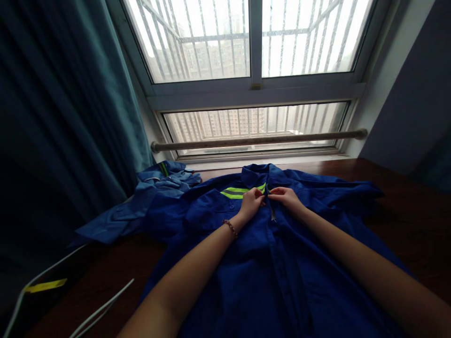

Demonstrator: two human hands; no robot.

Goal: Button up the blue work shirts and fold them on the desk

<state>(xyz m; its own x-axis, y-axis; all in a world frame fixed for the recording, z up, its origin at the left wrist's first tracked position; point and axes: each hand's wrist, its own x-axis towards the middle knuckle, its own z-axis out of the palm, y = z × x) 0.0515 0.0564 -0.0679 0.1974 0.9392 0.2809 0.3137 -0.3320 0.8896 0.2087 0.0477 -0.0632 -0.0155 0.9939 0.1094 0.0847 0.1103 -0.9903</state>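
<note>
One blue work jacket (239, 256) lies spread, collar (249, 176) near far edge of worktop (338, 166); left hand (251, 202) and right hand (284, 196) pinch the placket (273, 249), closure seemingly unfinished (its extent unclear).

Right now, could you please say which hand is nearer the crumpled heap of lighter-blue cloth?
Left. The left hand is right of the lighter-blue heap, at the front of the dark-blue collared cloth garment; the right hand is farther right.
</note>
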